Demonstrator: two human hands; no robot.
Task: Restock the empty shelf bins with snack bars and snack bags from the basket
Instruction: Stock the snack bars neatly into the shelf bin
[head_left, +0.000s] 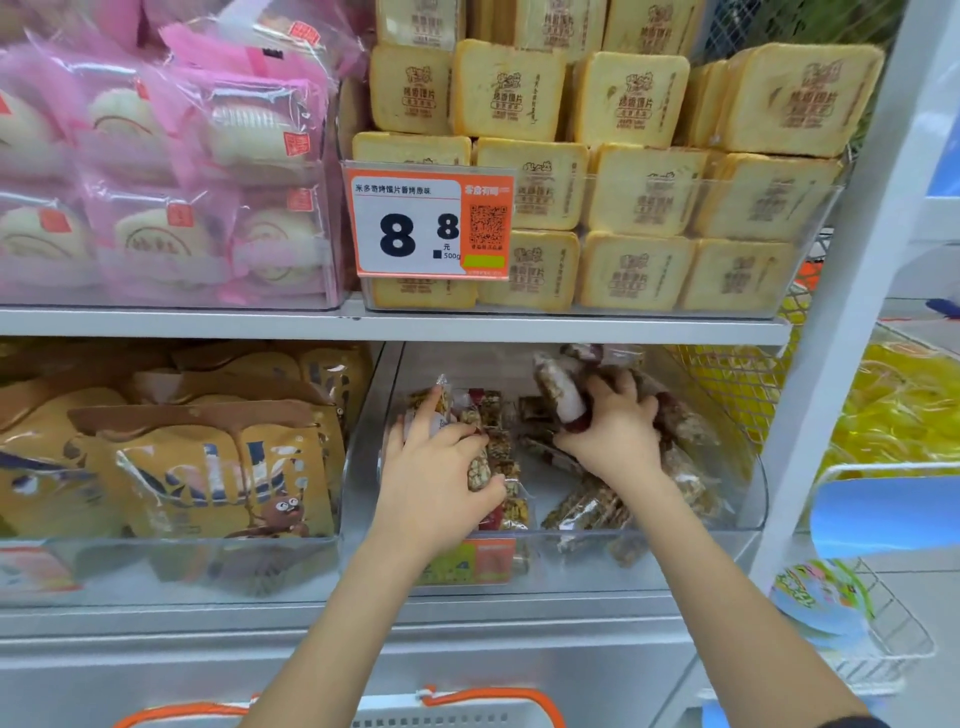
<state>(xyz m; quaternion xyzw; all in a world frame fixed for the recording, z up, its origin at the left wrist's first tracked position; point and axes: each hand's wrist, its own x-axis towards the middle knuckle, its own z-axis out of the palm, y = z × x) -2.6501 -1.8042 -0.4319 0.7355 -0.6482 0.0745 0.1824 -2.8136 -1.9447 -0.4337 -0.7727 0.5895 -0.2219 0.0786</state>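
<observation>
Both hands in the clear bin: left hand grips a snack bar; right hand, at 3 o'clock, clutches wrapped bars

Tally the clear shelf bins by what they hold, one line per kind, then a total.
Pink bun packs bin: 1
Toast-slice packs bin: 1
Brown snack bags bin: 1
Snack bars bin, both hands inside: 1
Total: 4

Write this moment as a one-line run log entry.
stage: filling clear bin | left hand: grips snack bars | right hand: grips wrapped bars | basket: below
</observation>
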